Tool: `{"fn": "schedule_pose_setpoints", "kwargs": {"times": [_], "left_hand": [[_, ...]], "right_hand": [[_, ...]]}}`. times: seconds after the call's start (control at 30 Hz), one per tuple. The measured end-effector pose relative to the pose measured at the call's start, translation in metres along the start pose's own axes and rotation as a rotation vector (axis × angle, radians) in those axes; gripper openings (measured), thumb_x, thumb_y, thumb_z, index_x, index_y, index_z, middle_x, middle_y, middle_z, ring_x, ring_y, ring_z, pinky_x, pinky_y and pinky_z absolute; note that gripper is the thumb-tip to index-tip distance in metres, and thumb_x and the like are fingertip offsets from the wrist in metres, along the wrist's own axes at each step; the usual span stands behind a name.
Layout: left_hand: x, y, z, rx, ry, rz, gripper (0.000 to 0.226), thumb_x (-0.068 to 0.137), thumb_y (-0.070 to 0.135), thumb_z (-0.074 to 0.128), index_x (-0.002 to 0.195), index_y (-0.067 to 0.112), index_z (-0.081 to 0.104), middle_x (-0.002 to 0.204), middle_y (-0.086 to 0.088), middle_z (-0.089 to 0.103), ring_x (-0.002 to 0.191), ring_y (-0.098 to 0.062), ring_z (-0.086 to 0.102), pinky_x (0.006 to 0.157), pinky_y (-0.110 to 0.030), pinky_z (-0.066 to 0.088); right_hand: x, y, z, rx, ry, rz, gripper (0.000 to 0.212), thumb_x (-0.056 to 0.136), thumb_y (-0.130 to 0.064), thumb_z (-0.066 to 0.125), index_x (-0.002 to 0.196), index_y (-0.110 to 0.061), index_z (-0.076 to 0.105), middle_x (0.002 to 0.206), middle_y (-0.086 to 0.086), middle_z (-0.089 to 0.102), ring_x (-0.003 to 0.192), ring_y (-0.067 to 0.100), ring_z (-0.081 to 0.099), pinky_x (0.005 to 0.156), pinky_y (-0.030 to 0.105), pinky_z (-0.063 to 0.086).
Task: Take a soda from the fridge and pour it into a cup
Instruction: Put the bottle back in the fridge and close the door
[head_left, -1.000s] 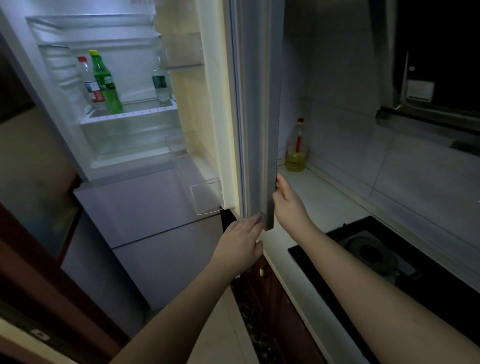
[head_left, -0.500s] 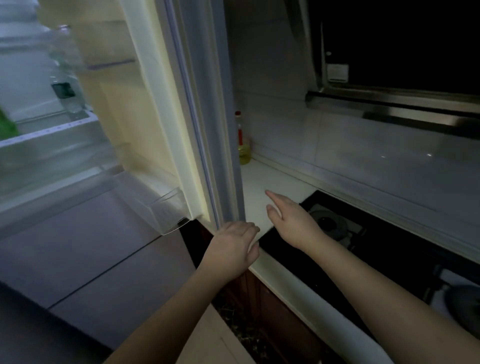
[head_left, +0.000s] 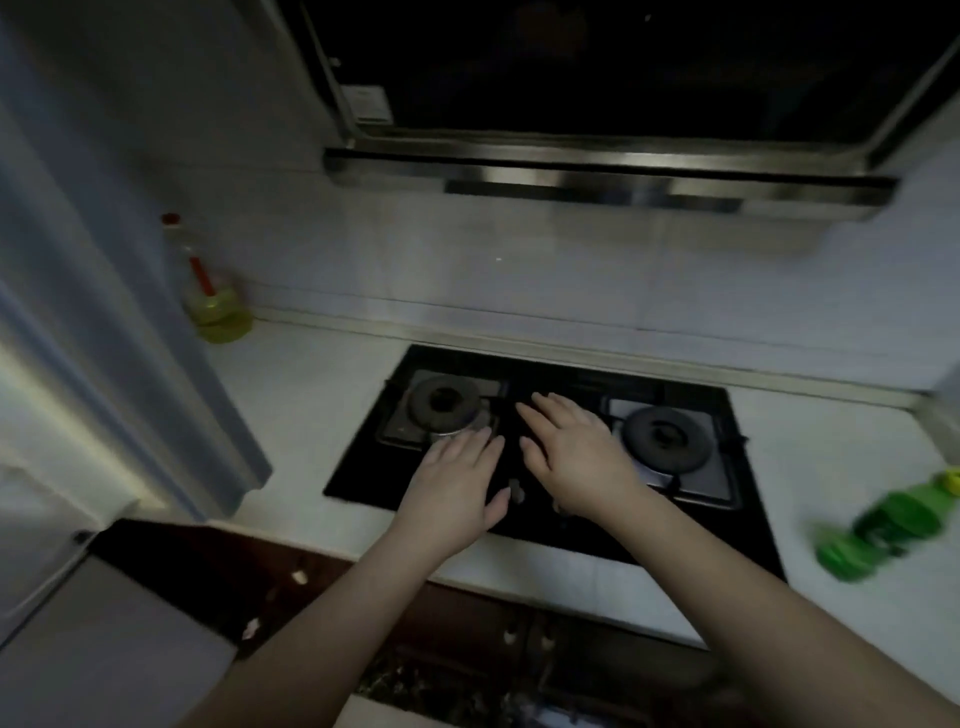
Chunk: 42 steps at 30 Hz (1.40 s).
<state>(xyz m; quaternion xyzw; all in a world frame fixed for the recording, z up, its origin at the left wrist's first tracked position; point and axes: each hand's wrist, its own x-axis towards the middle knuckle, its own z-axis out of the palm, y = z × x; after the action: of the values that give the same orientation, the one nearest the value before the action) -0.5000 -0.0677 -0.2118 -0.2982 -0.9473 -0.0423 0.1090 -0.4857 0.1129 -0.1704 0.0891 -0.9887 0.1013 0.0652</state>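
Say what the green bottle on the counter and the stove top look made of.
Green bottle: likely translucent plastic, lying on its side; light glows through the green, though blur hides detail. Stove top: probably glossy black glass, smooth and dark, with matte metal burner caps.

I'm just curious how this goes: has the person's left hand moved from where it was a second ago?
Yes. The left hand was at the fridge door's lower edge; it now hovers open over the stove, to the right of that door, beside the right hand.
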Motion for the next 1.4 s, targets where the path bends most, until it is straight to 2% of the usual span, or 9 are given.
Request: {"fn": "schedule_pose_setpoints", "kwargs": {"times": [0.13,0.27,0.43,0.67,0.9,1.0,1.1,1.3,1.4], "left_hand": [[0.028,0.042,0.01,-0.045,-0.029,0.117,0.066,0.095,0.051,0.037,0.152,0.018,0.028,0.158,-0.002,0.027,0.145,-0.017,0.024,0.12,-0.034,0.013],[0.051,0.084,0.017,-0.071,-0.067,0.196,0.066,0.095,0.051,0.039,0.151,0.018,0.028,0.158,-0.003,0.027,0.145,-0.019,0.025,0.119,-0.035,0.014],[0.079,0.137,0.024,-0.069,-0.094,0.283,0.067,0.095,0.051,0.042,0.151,0.016,0.03,0.157,-0.004,0.029,0.144,-0.02,0.027,0.118,-0.036,0.014],[0.133,0.234,0.04,-0.07,-0.151,0.327,0.065,0.084,0.051,0.043,0.136,0.014,0.053,0.139,-0.006,0.055,0.126,-0.023,0.053,0.107,-0.04,0.038],[0.184,0.331,0.064,-0.125,-0.112,0.401,0.068,0.08,0.051,0.034,0.131,0.012,0.058,0.133,-0.007,0.06,0.12,-0.025,0.057,0.102,-0.04,0.042],[0.197,0.363,0.078,-0.119,-0.156,0.429,0.071,0.086,0.053,0.031,0.144,0.015,0.042,0.15,-0.004,0.043,0.136,-0.021,0.04,0.113,-0.038,0.03],[0.206,0.382,0.096,-0.146,-0.2,0.423,0.073,0.091,0.054,0.043,0.151,0.017,0.028,0.156,-0.001,0.031,0.142,-0.017,0.028,0.116,-0.033,0.021],[0.214,0.406,0.135,-0.362,-0.362,0.26,0.084,0.087,0.05,0.059,0.153,0.015,0.021,0.157,-0.002,0.029,0.143,-0.018,0.027,0.113,-0.033,0.026],[0.219,0.412,0.156,-0.476,-0.471,0.138,0.095,0.081,0.05,0.067,0.154,0.014,0.019,0.157,-0.003,0.029,0.143,-0.02,0.028,0.114,-0.033,0.029]], "right_hand": [[-0.032,0.038,-0.006,-0.029,0.01,0.122,0.075,0.086,-0.053,0.009,0.144,-0.018,0.042,0.151,0.008,0.039,0.141,0.025,0.031,0.113,0.038,0.025],[-0.061,0.074,-0.013,-0.051,0.026,0.22,0.075,0.086,-0.051,0.009,0.145,-0.018,0.041,0.151,0.007,0.039,0.142,0.023,0.03,0.114,0.037,0.023],[-0.089,0.128,-0.011,-0.03,0.069,0.32,0.06,0.088,-0.042,0.029,0.133,-0.013,0.056,0.136,0.012,0.055,0.129,0.03,0.049,0.104,0.041,0.039],[-0.129,0.216,-0.023,-0.021,0.102,0.411,0.051,0.081,-0.039,0.041,0.117,-0.015,0.068,0.119,0.008,0.067,0.113,0.026,0.062,0.093,0.035,0.049],[-0.169,0.306,-0.04,-0.038,0.115,0.457,0.053,0.084,-0.039,0.04,0.123,-0.012,0.063,0.124,0.013,0.064,0.117,0.031,0.059,0.096,0.041,0.047],[-0.185,0.339,-0.047,-0.047,0.147,0.447,0.052,0.084,-0.038,0.049,0.129,-0.012,0.058,0.131,0.012,0.059,0.124,0.03,0.053,0.102,0.041,0.042],[-0.198,0.364,-0.055,-0.026,0.215,0.449,0.057,0.087,-0.034,0.058,0.138,-0.011,0.048,0.141,0.012,0.05,0.133,0.029,0.044,0.11,0.039,0.033],[-0.208,0.395,-0.056,0.247,0.282,0.523,0.065,0.092,-0.036,0.057,0.148,-0.016,0.032,0.152,0.005,0.034,0.14,0.019,0.027,0.114,0.029,0.022],[-0.208,0.405,-0.046,0.348,0.231,0.573,0.075,0.09,-0.041,0.059,0.151,-0.016,0.023,0.154,0.002,0.03,0.141,0.017,0.025,0.114,0.028,0.021]]}}
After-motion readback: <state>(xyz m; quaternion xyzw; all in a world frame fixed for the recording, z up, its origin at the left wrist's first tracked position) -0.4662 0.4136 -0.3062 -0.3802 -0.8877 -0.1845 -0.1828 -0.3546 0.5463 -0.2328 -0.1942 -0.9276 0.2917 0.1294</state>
